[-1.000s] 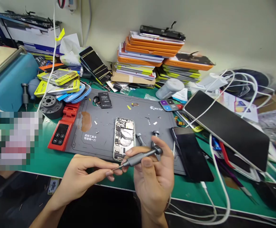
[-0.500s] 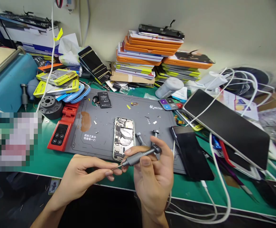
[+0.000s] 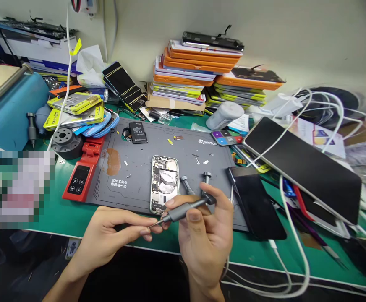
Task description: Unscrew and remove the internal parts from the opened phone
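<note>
Observed right hand (image 3: 206, 235) grasping the handle of a grey screwdriver (image 3: 179, 212), thumb on the near side, cap pointing far and right. Observed left hand (image 3: 113, 233) pinching the thin shaft of the same tool near its tip, between thumb and fingers. Cannot read the tip itself, covered by fingertips. Located screwdriver tilted above the near edge of a grey mat (image 3: 139, 172), on a green tabletop (image 3: 53, 214). Found phone (image 3: 165, 184) with internals exposed flat on the mat, just beyond the hands. Cannot confirm contact between fingers and phone. Recorded two further screwdrivers, one (image 3: 186, 184) just right of the phone, another (image 3: 207, 177) partly hidden behind the right hand. Noted black battery (image 3: 138, 133) toward the far left of the mat, red control unit (image 3: 79, 178) along its left side, dark phone (image 3: 258, 203) over its right edge. Noted orange cases (image 3: 198, 63) stacked at the far side.
</note>
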`<state>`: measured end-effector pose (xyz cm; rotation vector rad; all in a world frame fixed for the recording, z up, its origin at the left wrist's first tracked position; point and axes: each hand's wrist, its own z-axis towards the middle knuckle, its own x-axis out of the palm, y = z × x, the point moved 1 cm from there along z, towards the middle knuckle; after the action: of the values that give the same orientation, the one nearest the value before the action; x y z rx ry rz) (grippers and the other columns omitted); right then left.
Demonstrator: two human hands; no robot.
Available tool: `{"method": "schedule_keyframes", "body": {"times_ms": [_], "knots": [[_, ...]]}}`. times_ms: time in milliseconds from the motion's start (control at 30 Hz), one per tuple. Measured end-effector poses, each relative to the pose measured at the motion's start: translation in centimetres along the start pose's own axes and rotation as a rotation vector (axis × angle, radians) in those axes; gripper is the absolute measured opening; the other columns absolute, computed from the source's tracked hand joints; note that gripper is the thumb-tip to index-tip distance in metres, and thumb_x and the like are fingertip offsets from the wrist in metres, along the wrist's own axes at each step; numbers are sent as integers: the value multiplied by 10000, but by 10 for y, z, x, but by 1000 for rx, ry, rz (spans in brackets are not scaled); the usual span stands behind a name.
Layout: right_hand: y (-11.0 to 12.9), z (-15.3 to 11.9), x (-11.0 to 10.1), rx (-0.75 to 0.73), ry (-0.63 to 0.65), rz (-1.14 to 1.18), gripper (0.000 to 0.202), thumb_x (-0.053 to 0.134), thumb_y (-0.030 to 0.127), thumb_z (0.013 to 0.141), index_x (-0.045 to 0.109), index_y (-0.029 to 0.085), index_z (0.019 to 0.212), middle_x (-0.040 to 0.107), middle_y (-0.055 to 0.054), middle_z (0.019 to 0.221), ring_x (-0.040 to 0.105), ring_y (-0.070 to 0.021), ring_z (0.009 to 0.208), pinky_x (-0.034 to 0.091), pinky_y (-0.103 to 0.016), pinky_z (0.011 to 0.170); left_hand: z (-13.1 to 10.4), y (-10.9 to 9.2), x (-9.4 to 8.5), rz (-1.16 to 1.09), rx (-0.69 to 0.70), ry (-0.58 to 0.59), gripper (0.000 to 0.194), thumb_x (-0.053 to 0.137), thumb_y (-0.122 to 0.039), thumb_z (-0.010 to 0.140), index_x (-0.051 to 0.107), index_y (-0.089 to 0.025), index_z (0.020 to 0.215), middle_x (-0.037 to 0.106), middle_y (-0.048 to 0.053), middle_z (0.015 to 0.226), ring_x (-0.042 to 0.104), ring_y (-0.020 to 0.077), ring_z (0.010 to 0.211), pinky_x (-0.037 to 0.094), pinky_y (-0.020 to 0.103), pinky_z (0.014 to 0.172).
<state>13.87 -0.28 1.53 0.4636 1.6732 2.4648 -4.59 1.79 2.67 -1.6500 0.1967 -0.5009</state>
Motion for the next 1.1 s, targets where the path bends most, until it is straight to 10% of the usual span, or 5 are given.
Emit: {"method": "schedule_keyframes", "body": {"times_ms": [833, 1100], "knots": [[-5, 0, -5, 90, 14, 28, 321, 577, 295, 1124, 558, 316, 1444, 776, 11, 885, 744, -146, 633, 621, -240, 501, -1, 4, -2, 48, -4, 32, 143, 811, -251, 1007, 910, -250, 1110, 883, 78, 1036, 874, 214, 832, 714, 234, 736], [0, 10, -7, -32, -169, -108, 397, 500, 239, 1141, 499, 323, 1528, 749, -7, 938, 713, -128, 632, 629, -238, 515, -2, 9, -1, 468, 204, -80, 299, 585, -301, 1148, 869, -262, 1235, 850, 2, 835, 731, 108, 630, 609, 195, 658]]}}
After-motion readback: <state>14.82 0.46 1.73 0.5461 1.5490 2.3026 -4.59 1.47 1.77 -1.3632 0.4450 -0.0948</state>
